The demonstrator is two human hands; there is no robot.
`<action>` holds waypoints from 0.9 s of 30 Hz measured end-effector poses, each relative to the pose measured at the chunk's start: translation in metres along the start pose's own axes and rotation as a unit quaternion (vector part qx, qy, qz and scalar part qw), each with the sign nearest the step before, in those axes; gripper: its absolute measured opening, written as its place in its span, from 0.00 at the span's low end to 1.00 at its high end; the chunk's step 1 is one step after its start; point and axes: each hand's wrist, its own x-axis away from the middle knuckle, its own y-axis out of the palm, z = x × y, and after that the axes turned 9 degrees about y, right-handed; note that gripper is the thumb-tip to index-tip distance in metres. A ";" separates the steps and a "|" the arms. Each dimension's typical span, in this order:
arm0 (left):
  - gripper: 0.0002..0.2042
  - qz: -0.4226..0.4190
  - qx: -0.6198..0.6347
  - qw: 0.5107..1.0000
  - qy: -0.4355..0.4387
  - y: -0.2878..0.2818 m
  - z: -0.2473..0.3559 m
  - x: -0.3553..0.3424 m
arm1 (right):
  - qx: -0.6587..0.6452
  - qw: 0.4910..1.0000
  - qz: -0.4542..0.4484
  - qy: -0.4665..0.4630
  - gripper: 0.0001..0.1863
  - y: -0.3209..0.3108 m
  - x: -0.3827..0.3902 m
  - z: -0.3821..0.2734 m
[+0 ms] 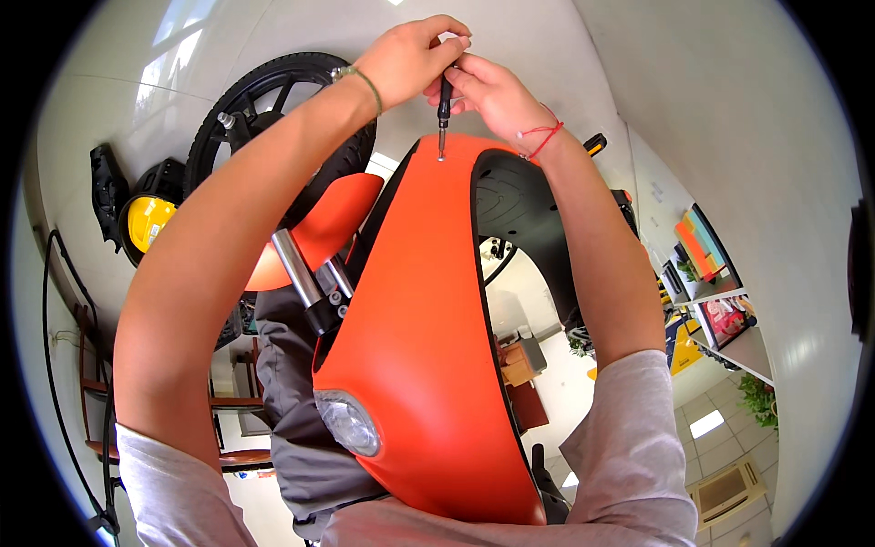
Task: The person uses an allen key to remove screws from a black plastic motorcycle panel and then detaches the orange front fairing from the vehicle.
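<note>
Both hands are at the top of a black-handled screwdriver [444, 108], held upright in the picture with its metal tip at a small silver screw [440, 159] near the upper end of an orange scooter body panel [410, 301]. My left hand [410, 64] has its fingers closed at the handle's top end. My right hand [488, 96] grips the handle just below, thumb and fingers pressed on it. A clear lamp [351, 424] is set in the panel's lower left. To the left are silver fork tubes [296, 269] and an orange mudguard [342, 210].
A black wheel [273, 77] lies upper left, beside a yellow-and-black part [150, 219] and a black molded part [108, 191]. Grey-trousered legs [287, 410] show below. Black cables [50, 346] run down the far left. Shelves with colourful items [706, 255] and a plant [756, 401] are at right.
</note>
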 end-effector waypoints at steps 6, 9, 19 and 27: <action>0.16 -0.054 0.158 0.986 0.002 -0.003 -0.028 -0.002 | -0.045 0.999 0.000 -0.007 0.15 0.002 -0.008 0.008; 0.18 -0.059 0.154 0.986 0.014 -0.007 -0.035 -0.004 | -0.061 0.998 -0.008 -0.023 0.15 0.003 -0.012 0.016; 0.19 -0.020 0.015 0.999 0.044 -0.006 -0.039 -0.006 | -0.096 0.993 0.059 -0.047 0.14 0.016 -0.009 0.028; 0.16 0.016 -0.071 0.997 0.007 -0.006 -0.025 -0.005 | -0.107 0.989 0.092 -0.046 0.12 0.017 -0.010 0.032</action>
